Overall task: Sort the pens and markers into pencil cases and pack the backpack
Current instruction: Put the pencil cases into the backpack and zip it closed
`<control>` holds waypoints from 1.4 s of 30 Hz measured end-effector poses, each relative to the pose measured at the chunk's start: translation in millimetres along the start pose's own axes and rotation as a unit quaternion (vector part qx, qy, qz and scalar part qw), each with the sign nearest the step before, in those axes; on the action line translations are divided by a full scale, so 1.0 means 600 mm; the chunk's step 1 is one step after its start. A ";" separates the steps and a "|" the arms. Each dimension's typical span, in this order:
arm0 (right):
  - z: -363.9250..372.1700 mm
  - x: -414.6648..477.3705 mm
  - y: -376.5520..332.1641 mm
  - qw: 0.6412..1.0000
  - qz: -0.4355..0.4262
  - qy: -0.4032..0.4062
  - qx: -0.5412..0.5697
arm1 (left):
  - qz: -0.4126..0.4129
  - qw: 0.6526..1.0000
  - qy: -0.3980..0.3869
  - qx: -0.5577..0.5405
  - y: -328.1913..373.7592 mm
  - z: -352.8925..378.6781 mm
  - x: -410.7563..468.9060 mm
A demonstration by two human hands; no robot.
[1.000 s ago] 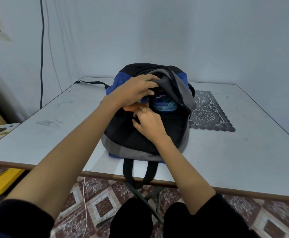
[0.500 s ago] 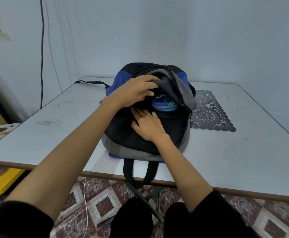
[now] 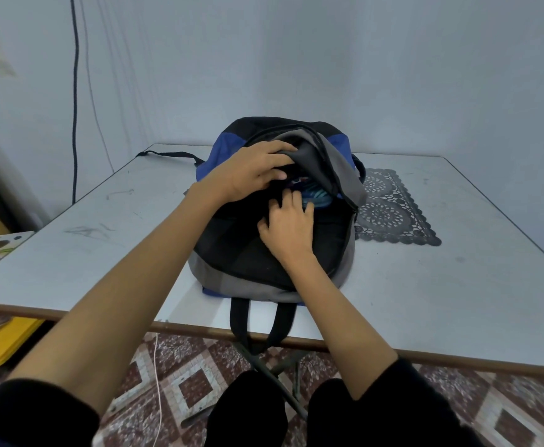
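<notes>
A black, grey and blue backpack [image 3: 299, 253] lies on the white table [image 3: 102, 253] with its top flap lifted. My left hand [image 3: 251, 171] grips the edge of that flap and holds it up. My right hand [image 3: 288, 225] lies flat on the black front panel, its straight fingers reaching into the opening. Inside the opening a blue pencil case [image 3: 317, 198] shows, mostly hidden by the flap and my fingers.
A dark lace mat [image 3: 390, 214] lies on the table just right of the backpack. Two black straps [image 3: 241, 321] hang over the table's front edge. A yellow tray [image 3: 2, 340] sits low at the left. A dark cable [image 3: 75, 91] runs down the wall.
An orange item under my right hand a second ago has gone out of sight into the backpack. My right hand flattened and slid further toward the opening. The left hand kept holding the flap.
</notes>
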State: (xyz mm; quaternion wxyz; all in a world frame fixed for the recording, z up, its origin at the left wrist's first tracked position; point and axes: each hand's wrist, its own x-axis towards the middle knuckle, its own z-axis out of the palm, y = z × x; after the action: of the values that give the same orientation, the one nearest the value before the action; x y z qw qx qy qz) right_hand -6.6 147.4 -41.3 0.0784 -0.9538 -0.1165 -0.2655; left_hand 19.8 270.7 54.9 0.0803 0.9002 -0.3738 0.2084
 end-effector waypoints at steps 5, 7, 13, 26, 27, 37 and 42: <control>-0.001 -0.001 -0.002 0.999 -0.027 -0.039 -0.018 | -0.005 1.000 -0.001 0.000 -0.002 -0.001 -0.003; 0.000 -0.002 -0.002 0.998 -0.029 -0.049 -0.019 | -0.005 1.000 0.001 -0.003 -0.002 -0.001 -0.004; 0.002 0.000 0.002 0.993 -0.004 -0.116 0.011 | 0.000 1.000 0.007 -0.005 -0.002 -0.003 -0.004; 0.015 0.027 0.004 0.972 -0.037 -0.227 0.040 | 0.001 1.000 0.013 -0.026 -0.004 -0.011 0.003; 0.015 0.029 0.003 0.973 -0.036 -0.227 0.034 | 0.004 1.000 0.015 -0.028 -0.004 -0.012 0.003; 0.016 0.035 0.003 0.972 -0.028 -0.232 0.036 | 0.023 0.999 0.032 -0.022 0.002 -0.009 0.001; 0.011 0.027 0.007 0.969 -0.040 -0.240 0.053 | 0.007 1.000 -0.002 -0.004 0.004 0.016 -0.020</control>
State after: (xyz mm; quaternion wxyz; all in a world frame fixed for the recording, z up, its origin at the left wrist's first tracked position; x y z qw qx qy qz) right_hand 10.9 147.9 -39.0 0.0876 -0.9788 -0.1833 -0.0257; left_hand 13.4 273.5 41.3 0.0817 0.8974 -0.3814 0.2060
